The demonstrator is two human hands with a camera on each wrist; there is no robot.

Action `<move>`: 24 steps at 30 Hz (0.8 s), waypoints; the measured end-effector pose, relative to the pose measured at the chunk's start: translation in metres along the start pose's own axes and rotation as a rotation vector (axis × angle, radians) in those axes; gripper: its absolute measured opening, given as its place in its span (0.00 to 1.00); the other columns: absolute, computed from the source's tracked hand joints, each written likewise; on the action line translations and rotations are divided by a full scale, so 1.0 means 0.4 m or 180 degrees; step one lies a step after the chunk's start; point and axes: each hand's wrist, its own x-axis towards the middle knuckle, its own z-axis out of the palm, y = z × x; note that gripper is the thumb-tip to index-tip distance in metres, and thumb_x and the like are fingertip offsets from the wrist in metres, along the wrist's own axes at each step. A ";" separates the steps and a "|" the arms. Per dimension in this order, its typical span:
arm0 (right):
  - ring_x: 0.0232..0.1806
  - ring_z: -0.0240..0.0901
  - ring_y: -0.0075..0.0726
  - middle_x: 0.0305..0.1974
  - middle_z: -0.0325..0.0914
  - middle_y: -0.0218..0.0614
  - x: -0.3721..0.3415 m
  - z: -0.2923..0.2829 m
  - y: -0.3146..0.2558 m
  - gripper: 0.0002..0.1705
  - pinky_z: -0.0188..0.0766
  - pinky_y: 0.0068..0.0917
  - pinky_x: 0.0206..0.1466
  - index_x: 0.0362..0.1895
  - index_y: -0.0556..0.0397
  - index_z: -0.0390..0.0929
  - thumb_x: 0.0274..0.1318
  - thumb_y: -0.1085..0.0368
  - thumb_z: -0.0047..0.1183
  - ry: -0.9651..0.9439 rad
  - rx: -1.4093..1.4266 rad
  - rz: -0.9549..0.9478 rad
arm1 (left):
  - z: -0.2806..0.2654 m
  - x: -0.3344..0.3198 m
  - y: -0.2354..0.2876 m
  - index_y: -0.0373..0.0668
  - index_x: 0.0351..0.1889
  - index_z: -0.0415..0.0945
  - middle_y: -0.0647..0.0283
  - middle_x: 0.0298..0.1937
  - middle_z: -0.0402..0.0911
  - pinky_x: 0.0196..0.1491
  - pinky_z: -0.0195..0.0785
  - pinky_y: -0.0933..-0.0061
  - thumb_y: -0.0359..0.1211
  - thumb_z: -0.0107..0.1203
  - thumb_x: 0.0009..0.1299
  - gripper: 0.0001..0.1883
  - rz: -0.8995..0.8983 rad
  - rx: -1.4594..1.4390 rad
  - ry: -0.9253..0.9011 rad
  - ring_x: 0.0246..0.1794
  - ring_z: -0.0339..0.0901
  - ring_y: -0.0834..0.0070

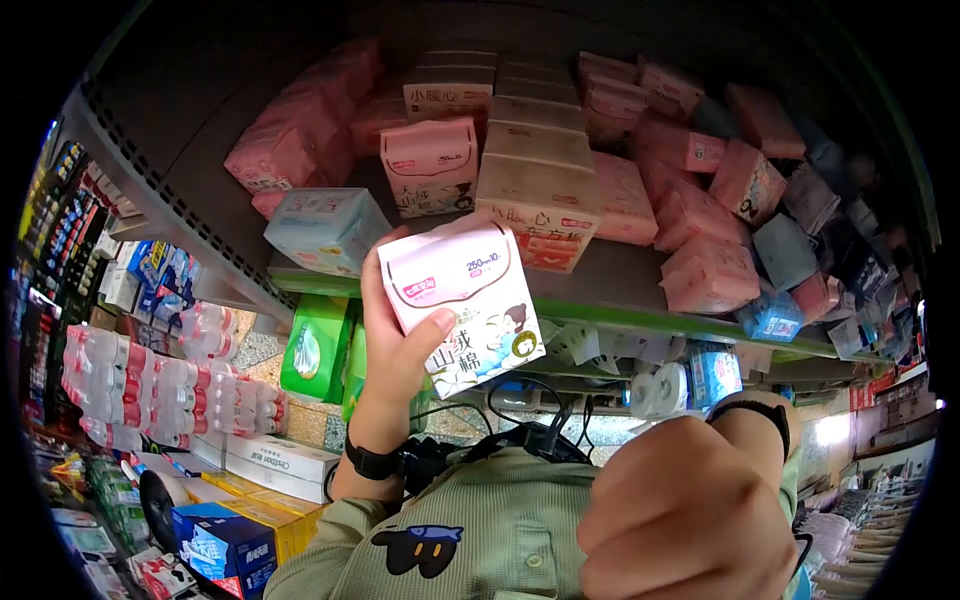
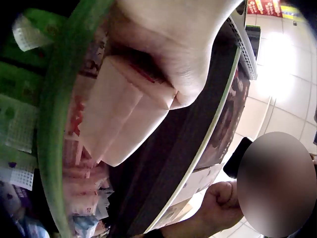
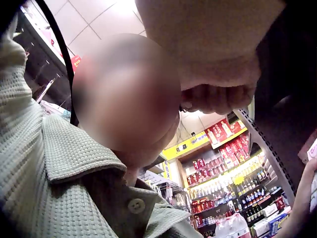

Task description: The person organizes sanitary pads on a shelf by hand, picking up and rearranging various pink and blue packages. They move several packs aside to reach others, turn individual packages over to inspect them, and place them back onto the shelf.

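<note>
Pink-and-white pack: tilted, held up by the shelf, printed front showing. Left hand grips its side, thumb over the lettering. Right hand clenched near the head, nothing seen in it. Probably best: light squeeze, thumb nearer the edge.

Head view: head-worn, wide, facing forward and down over shelf, left hand, right hand. Left wrist view: close to packet, tilted. Right wrist view: close to shirt, facing upward. Shared, head and left wrist: packet.
</note>
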 end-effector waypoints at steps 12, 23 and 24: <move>0.14 0.59 0.33 0.13 0.61 0.37 0.063 -0.046 -0.055 0.13 0.52 0.26 0.15 0.08 0.51 0.63 0.15 0.60 0.53 -0.0470 -0.0428 0.0218 | 0.012 -0.015 -0.011 0.38 0.69 0.48 0.53 0.58 0.66 0.60 0.64 0.66 0.35 0.63 0.55 0.46 0.0015 0.0143 -0.0055 0.58 0.68 0.67; 0.14 0.66 0.39 0.17 0.68 0.40 0.052 -0.040 -0.009 0.09 0.59 0.32 0.14 0.17 0.58 0.72 0.41 0.68 0.56 -0.0377 -0.1008 0.0306 | -0.002 -0.026 -0.017 0.38 0.69 0.47 0.53 0.58 0.66 0.60 0.65 0.65 0.34 0.64 0.54 0.46 -0.0115 0.0030 0.0040 0.59 0.69 0.66; 0.14 0.66 0.39 0.17 0.67 0.40 0.056 -0.044 0.001 0.09 0.60 0.33 0.15 0.17 0.57 0.72 0.42 0.67 0.56 -0.0486 -0.1215 0.0231 | -0.005 -0.025 -0.018 0.38 0.69 0.47 0.53 0.58 0.66 0.60 0.65 0.65 0.34 0.64 0.54 0.46 -0.0127 0.0064 0.0062 0.59 0.69 0.66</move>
